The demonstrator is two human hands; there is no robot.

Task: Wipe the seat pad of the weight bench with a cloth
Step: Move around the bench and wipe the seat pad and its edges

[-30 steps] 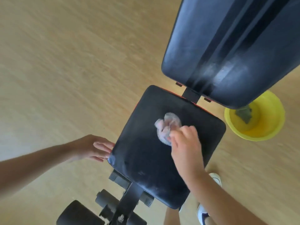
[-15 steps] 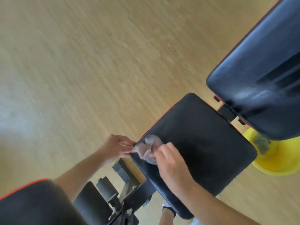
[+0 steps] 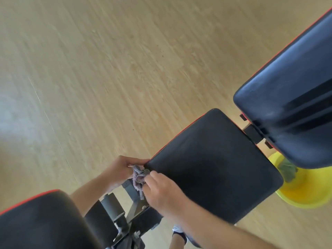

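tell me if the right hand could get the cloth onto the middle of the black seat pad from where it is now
Probably yes. The right hand pinches the crumpled grey cloth at the near corner of the black padded seat pad, whose top lies bare, nothing between.

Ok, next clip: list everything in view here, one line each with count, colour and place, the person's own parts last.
seat pad: one, black with red edge, centre right.
back pad: one, dark blue-black with red edge, upper right, raised above the seat pad.
third pad: one, black with red edge, lower left corner.
rollers: black, on the dark frame below the seat pad; count unclear.
basin: one, yellow, on the floor at right, partly under the back pad, something dark green inside.
cloth: one, greyish purple, bunched at the seat pad's near-left corner.
floor: light wood.
shoe: one, white, bottom centre.
left hand: at that corner, on the cloth.
right hand: gripping the cloth.
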